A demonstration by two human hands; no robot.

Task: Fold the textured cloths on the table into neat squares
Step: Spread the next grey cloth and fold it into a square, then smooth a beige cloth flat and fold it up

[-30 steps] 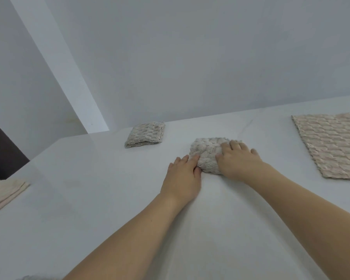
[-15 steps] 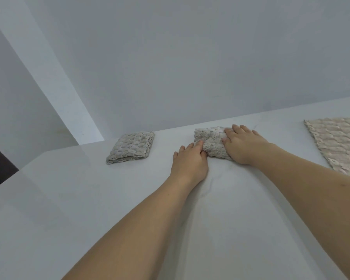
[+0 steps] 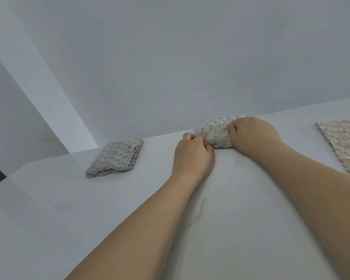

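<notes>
At table's far edge (image 3: 291, 110), both hands (image 3: 192, 156) grip grey cloth (image 3: 216, 132).

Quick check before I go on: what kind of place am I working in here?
Probably a plain indoor workroom set up for cloth folding; I can't tell more. A wide white table stands against bare pale walls, holding only a folded grey cloth, a bundled cloth and a spread beige cloth.

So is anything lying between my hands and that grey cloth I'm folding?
Nothing visible does. The left hand and right hand both already grip the folded grey cloth directly. The other folded cloth sits apart to its left, the beige cloth apart to its right.
</notes>
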